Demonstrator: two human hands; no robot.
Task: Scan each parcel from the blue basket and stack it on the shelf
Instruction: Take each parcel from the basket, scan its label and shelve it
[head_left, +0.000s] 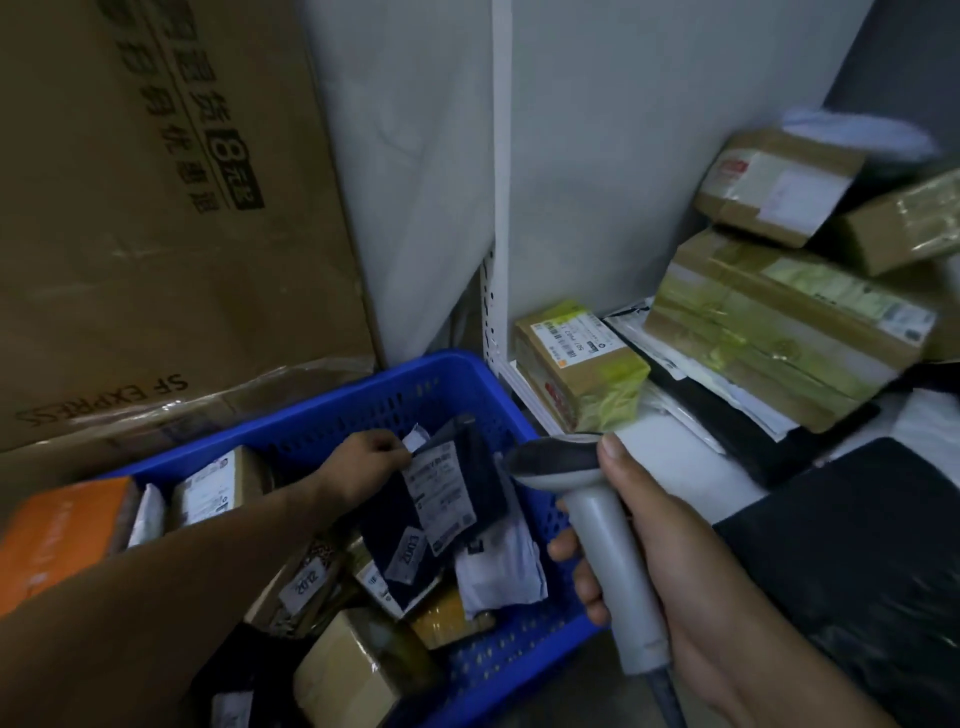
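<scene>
Left hand (363, 462): pinches far edge of dark parcel (457, 499) in blue basket (363, 384). Right hand (670, 566): wrapped round grey scanner (592, 504), just right of parcel.

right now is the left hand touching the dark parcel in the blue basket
Touching. In the head view the left hand pinches the upper edge of the dark parcel, with no gap visible, inside the blue basket.
</scene>
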